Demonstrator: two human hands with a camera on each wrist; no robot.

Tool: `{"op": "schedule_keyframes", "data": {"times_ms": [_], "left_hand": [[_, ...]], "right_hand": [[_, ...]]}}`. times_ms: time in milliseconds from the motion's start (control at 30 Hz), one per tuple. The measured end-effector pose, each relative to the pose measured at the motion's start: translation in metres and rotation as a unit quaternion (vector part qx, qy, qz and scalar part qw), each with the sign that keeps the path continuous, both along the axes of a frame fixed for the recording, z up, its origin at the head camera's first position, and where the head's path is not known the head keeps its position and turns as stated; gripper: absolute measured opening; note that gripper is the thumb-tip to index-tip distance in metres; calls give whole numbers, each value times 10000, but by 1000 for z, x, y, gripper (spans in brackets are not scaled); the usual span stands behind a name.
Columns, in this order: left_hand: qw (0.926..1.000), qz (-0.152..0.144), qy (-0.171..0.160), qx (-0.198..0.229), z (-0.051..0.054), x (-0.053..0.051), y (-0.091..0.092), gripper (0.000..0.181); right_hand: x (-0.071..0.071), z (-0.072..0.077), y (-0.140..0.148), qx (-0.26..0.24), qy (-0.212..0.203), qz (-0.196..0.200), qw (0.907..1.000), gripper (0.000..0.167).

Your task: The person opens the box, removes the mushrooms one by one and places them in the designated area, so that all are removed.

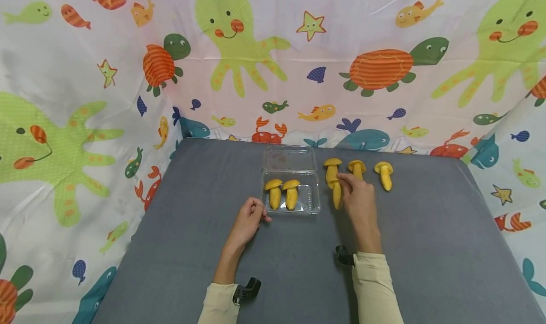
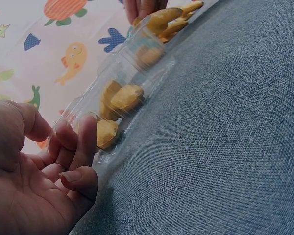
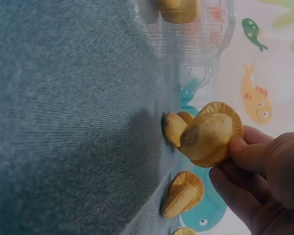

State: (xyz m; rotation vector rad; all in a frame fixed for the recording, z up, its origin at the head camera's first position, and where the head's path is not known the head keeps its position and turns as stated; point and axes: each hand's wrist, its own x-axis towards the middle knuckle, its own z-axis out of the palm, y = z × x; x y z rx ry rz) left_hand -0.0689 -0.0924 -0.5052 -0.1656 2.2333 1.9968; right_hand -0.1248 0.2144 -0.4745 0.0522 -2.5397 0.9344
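Observation:
My right hand [image 1: 360, 201] pinches a yellow toy-like mushroom [image 1: 337, 198] by its cap between thumb and fingers, the stem pointing toward me. In the right wrist view that mushroom [image 3: 208, 137] is held off the cloth. Three more mushrooms lie beyond and right of the hand: one just behind the held one [image 1: 331, 167], one partly hidden by the fingers [image 1: 357, 166], and one at the right [image 1: 385, 176]. Two mushrooms lie side by side in an open clear plastic box [image 1: 313, 205]. At its front left corner, my left hand [image 1: 247, 222] pinches the box's edge.
The box's lid [image 1: 290, 158] lies folded back toward the rear. Grey cloth [image 1: 298, 267] covers the table. A curtain [image 1: 273, 73] printed with sea animals rises behind the table and along both sides. Dark wrist straps [image 1: 247, 290] sit at both sleeves.

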Motion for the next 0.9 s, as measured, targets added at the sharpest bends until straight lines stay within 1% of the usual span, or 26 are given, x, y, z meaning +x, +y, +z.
{"op": "schedule_keyframes", "data": {"times_ms": [67, 200, 267, 333, 400, 433, 667, 767, 900], "left_hand": [[10000, -2, -15, 6, 5, 1, 0, 14], [10000, -12, 14, 49, 22, 7, 2, 11], [10000, -3, 45, 69, 28, 10, 3, 10], [10000, 7, 66, 68, 30, 11, 3, 10], [10000, 14, 61, 52, 27, 10, 3, 10], [10000, 12, 49, 56, 27, 10, 3, 10], [10000, 33, 13, -7, 3, 3, -2, 11], [10000, 29, 6, -2, 2, 3, -2, 11], [9999, 46, -29, -100, 1, 1, -1, 12]], "right_hand": [[1, -1, 0, 46, -96, 5, 9999, 17], [2, -4, 1, 136, -301, 31, 9995, 17], [2, -6, 2, 161, -363, 52, 9992, 17], [1, -9, 3, 147, -390, 66, 9991, 17], [1, -11, 5, 133, -385, 82, 9991, 17], [1, -12, 5, 136, -377, 84, 9992, 17], [3, -14, 5, 190, -541, 74, 9983, 16], [3, -15, 5, 204, -604, 69, 9979, 16], [4, -17, 6, 177, -635, 70, 9978, 15]]}}
